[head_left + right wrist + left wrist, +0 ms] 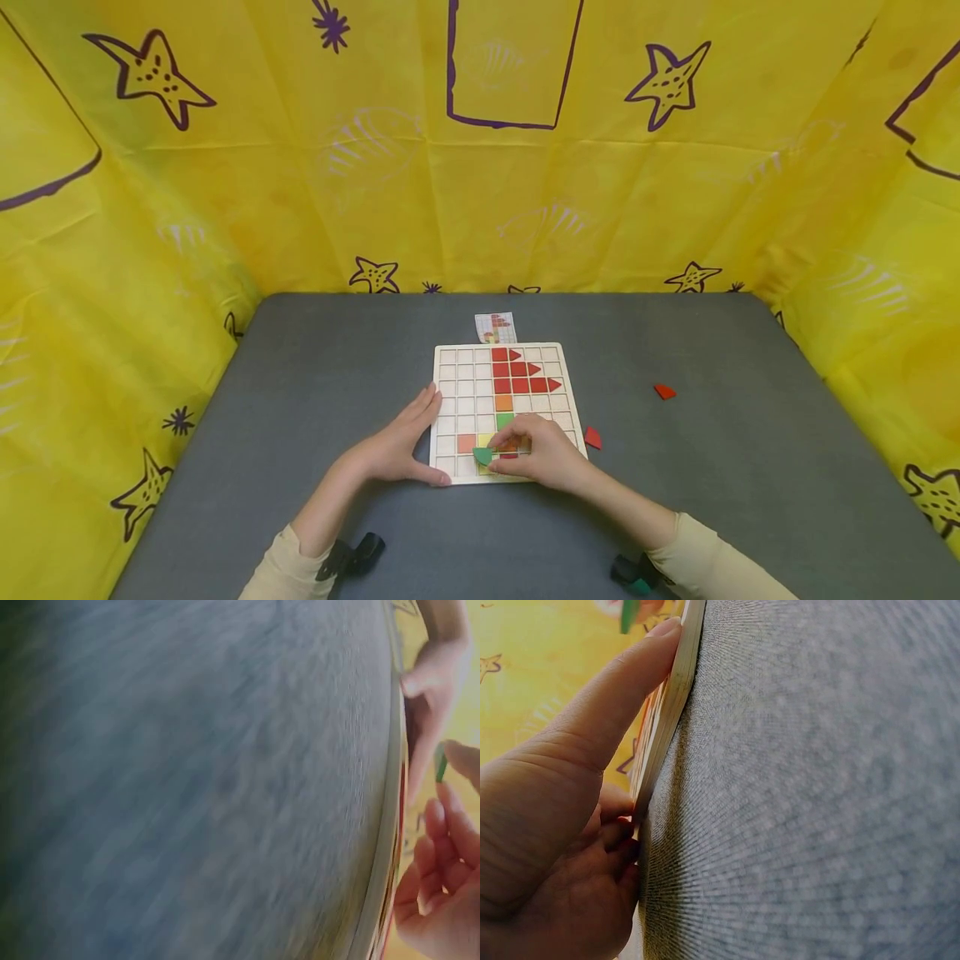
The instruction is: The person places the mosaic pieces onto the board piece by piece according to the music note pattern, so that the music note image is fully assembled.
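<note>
A wooden grid board [455, 406] lies on the grey table, with flat coloured pieces set in its squares. My left hand [397, 437] steadies the board at its lower left corner, fingers along the left edge and thumb [634, 686] against the near edge. Thumb and fingertips of my right hand [543, 450] pinch a green rounded tile [482, 456] over the lower rows. Red tiles [521, 386] form three pointed rows at the upper right of the grid. Below them run an orange square [503, 403] and a green square [505, 421]. My right hand hides part of the lower right squares.
A small printed pattern card [495, 327] lies just beyond the board's far edge. One loose red tile [593, 437] sits by the board's right edge, another red tile [664, 391] farther right. Yellow patterned cloth [480, 192] surrounds the table.
</note>
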`<state>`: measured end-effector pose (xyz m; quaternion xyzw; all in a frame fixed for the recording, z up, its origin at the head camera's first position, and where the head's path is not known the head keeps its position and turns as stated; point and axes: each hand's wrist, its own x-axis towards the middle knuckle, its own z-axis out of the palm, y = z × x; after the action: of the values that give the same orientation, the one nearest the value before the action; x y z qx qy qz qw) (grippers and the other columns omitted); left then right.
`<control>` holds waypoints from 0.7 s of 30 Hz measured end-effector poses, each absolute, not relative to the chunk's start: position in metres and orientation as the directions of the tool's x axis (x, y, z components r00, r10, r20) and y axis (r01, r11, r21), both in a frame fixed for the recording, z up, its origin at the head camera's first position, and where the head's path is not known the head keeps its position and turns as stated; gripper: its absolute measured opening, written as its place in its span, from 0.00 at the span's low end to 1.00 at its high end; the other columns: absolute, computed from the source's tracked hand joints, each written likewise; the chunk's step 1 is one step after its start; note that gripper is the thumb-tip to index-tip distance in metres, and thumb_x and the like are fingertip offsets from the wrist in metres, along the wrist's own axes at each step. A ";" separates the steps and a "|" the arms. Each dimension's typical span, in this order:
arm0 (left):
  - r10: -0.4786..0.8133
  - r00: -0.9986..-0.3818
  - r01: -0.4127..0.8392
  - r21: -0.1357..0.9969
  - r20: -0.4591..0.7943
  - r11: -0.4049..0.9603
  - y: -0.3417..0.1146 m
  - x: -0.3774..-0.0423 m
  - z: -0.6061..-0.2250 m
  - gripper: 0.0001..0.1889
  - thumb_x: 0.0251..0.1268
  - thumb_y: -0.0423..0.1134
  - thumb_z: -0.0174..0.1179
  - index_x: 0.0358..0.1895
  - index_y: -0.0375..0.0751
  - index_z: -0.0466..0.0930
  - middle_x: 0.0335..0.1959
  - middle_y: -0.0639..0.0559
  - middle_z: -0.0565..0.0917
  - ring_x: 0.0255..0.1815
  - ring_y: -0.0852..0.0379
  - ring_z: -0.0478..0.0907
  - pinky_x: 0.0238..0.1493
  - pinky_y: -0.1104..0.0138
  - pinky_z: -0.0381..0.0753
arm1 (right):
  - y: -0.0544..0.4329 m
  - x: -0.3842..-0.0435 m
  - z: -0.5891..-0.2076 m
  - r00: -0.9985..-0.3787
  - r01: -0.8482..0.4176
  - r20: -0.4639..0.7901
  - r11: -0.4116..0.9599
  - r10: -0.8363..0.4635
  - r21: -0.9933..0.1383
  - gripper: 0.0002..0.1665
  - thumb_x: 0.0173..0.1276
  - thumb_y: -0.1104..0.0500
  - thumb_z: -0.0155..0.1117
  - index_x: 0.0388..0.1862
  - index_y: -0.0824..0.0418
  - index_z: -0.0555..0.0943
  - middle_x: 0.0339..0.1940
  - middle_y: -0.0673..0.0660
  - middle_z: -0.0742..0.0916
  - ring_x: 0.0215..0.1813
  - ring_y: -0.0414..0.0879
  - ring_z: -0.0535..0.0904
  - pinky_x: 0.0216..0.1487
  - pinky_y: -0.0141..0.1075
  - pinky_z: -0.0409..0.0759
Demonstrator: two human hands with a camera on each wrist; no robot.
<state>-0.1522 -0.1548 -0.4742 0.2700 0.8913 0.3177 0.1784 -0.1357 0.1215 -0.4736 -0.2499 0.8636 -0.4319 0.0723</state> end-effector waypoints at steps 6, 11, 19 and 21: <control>0.597 -0.789 0.372 0.661 -0.144 0.651 -0.155 -0.152 -0.474 0.65 0.45 0.57 0.76 0.76 0.27 0.42 0.78 0.34 0.39 0.78 0.39 0.36 0.72 0.45 0.48 | 0.105 -0.134 -0.473 -0.813 -0.535 0.165 0.604 -0.559 -0.590 0.14 0.51 0.49 0.80 0.35 0.49 0.87 0.28 0.39 0.83 0.34 0.35 0.71 0.38 0.33 0.70; 0.594 -0.791 0.365 0.665 -0.148 0.651 -0.155 -0.152 -0.473 0.65 0.46 0.58 0.75 0.76 0.27 0.42 0.78 0.35 0.39 0.78 0.40 0.36 0.72 0.45 0.48 | 0.098 -0.132 -0.471 -0.805 -0.571 0.186 0.650 -0.563 -0.502 0.14 0.50 0.48 0.79 0.33 0.47 0.85 0.27 0.39 0.82 0.34 0.35 0.69 0.37 0.32 0.67; 0.596 -0.789 0.365 0.666 -0.148 0.650 -0.155 -0.153 -0.474 0.65 0.46 0.58 0.75 0.76 0.28 0.41 0.78 0.35 0.38 0.78 0.40 0.35 0.71 0.44 0.48 | 0.094 -0.131 -0.469 -0.804 -0.572 0.185 0.647 -0.566 -0.504 0.14 0.52 0.47 0.78 0.34 0.48 0.84 0.30 0.41 0.82 0.37 0.37 0.70 0.40 0.34 0.68; 0.598 -0.788 0.368 0.667 -0.147 0.649 -0.156 -0.153 -0.474 0.64 0.46 0.58 0.75 0.76 0.27 0.41 0.78 0.35 0.38 0.78 0.40 0.35 0.71 0.44 0.48 | 0.092 -0.131 -0.470 -0.794 -0.585 0.191 0.639 -0.578 -0.500 0.13 0.53 0.48 0.77 0.34 0.49 0.84 0.30 0.41 0.82 0.37 0.37 0.70 0.39 0.33 0.68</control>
<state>-0.1526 -0.1556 -0.4735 0.2711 0.8899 0.3197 0.1799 -0.1312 0.0924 -0.4700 -0.3210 0.9052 -0.2783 -0.0066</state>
